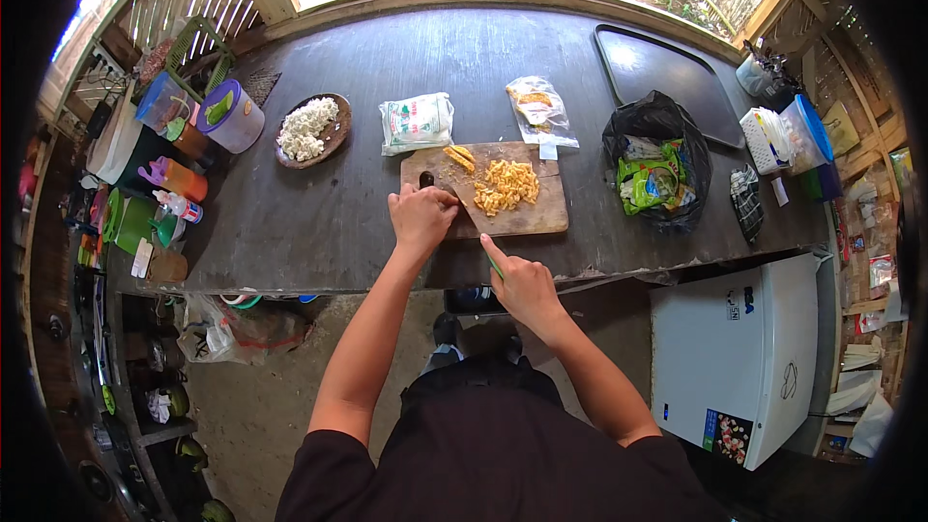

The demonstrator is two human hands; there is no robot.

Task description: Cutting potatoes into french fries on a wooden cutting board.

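Note:
My right hand (523, 286) grips a knife by its green handle (496, 261), the blade pointing up and left over the near part of a wooden cutting board (551, 220). Beside the blade, my left hand (423, 217) rests at the board's left edge with its fingers bent; whether it holds a small piece is hidden. Chopped yellow-orange food pieces (506, 187) lie heaped on the board's right half. Uncut pieces (459, 156) of similar colour lie near its far edge. Behind the board are a printed plastic packet (417, 122) and a clear bag with orange-brown pieces (539, 107).
A brown bowl of white shredded food (310, 129) stands left. Bottles and a lidded purple container (230, 116) crowd the left end. To the right are a black plastic bag with green packets (656, 167), a dark tray (663, 76) and a plastic basket (765, 140). A white chest freezer (714, 348) stands below right.

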